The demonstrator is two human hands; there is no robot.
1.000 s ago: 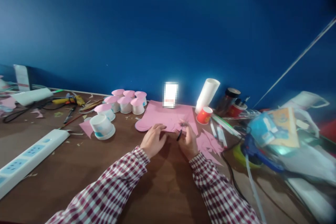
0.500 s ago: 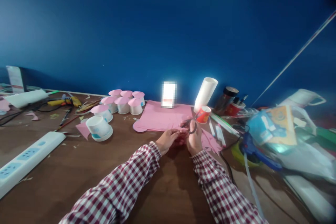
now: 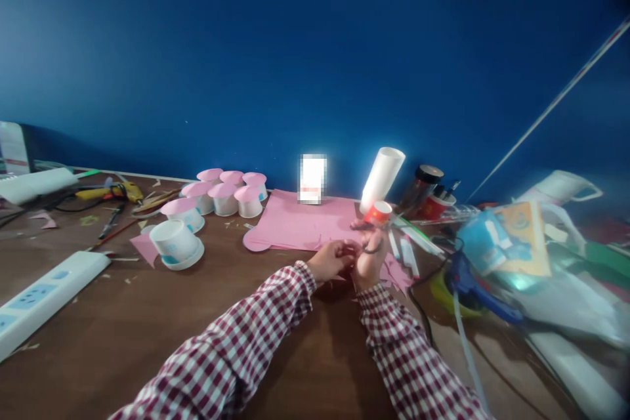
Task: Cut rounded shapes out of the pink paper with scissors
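My right hand (image 3: pixel 369 259) is closed around dark-handled scissors (image 3: pixel 373 247), whose blades I cannot make out. Close against it on the left, my left hand (image 3: pixel 331 261) has its fingers curled together. A small edge of pink paper (image 3: pixel 338 277) shows under its fingers, mostly hidden. Behind both hands lies a stack of pink paper sheets (image 3: pixel 305 220), with a pink rounded cutout (image 3: pixel 256 240) at its left corner. Pink paper scraps (image 3: pixel 395 273) lie just right of my right hand. A red paper cup (image 3: pixel 378 211) stands just beyond that hand.
Left are several white cups with pink tops (image 3: pixel 224 200), a white cup on a lid (image 3: pixel 174 243), a power strip (image 3: pixel 54 295) and a yellow glue gun (image 3: pixel 130 193). Right are a white paper roll (image 3: pixel 384 174), a dark-lidded jar (image 3: pixel 424 187), markers (image 3: pixel 407 256) and a blue-handled tool (image 3: pixel 485 295).
My hands have shifted slightly right, and the left fingers are more curled against the right hand. The whole view has turned slightly, so the table items sit further left.
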